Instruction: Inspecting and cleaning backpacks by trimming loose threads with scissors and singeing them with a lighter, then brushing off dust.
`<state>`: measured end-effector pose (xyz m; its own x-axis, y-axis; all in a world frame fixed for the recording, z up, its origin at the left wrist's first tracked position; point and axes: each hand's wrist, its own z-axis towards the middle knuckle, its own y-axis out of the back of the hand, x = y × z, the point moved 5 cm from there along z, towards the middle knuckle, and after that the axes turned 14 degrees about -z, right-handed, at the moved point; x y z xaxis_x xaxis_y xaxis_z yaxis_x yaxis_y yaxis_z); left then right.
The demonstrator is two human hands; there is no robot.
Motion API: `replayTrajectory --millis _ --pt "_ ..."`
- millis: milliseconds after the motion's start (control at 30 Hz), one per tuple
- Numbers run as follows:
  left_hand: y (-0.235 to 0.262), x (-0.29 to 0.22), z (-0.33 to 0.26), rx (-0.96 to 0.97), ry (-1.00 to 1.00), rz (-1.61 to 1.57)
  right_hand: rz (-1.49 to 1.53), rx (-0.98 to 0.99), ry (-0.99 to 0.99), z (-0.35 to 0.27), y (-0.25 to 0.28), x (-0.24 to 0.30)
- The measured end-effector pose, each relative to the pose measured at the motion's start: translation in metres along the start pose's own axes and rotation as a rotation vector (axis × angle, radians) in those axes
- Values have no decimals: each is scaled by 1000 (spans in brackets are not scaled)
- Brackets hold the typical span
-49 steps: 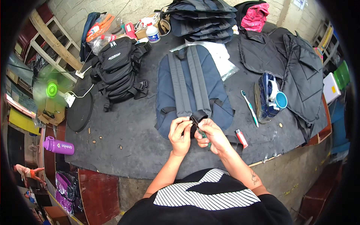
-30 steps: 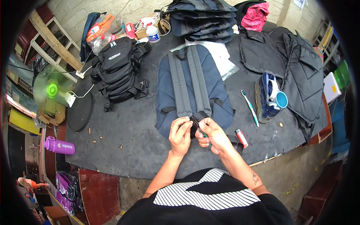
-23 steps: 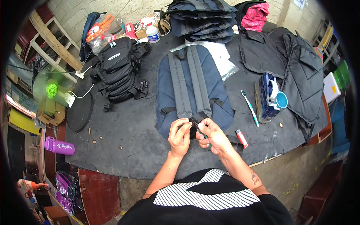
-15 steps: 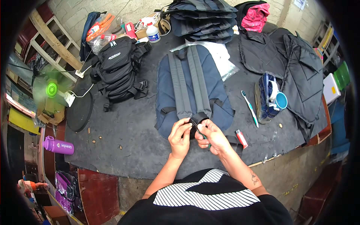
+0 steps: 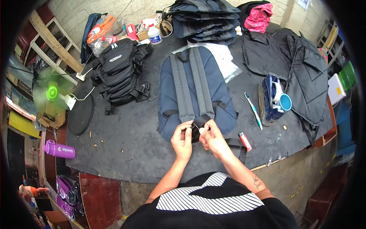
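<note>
The bag (image 5: 192, 89) lies on the desk (image 5: 141, 152), likely light and limp, best gripped by its straps (image 5: 201, 86); left hand (image 5: 182, 141) pinches its webbing (image 5: 202, 120); right hand (image 5: 212, 140) curls, its hold unclear.

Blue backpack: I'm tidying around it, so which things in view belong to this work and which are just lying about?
Likely in use: blue backpack, grey shoulder straps, black webbing by the right hand.

Apparently just lying about: toothbrush, purple bottle, white bottle, black bag.
</note>
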<state>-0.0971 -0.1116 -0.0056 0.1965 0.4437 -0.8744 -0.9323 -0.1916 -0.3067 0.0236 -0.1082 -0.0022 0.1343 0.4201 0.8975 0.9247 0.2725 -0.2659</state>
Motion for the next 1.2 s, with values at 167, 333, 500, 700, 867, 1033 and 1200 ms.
replayTrajectory --millis 167,333,500,700,867,1033,1200 --pt "5 18 -2 -90 266 -322 385 113 -124 -1 -2 -2" --pt "-1 -1 2 -23 70 -138 469 183 -142 -4 -3 3" --pt "-2 -16 5 54 -115 161 194 47 -75 -4 0 6" --pt "-15 -35 13 207 -286 423 -12 -12 18 -3 5 7" --pt "-8 -28 18 111 -161 268 231 51 -30 -7 -3 8" --pt "-6 -15 13 -44 27 -91 473 282 -81 -12 -9 9" --pt "-2 -7 12 25 8 -3 276 246 -37 -4 -7 -3"
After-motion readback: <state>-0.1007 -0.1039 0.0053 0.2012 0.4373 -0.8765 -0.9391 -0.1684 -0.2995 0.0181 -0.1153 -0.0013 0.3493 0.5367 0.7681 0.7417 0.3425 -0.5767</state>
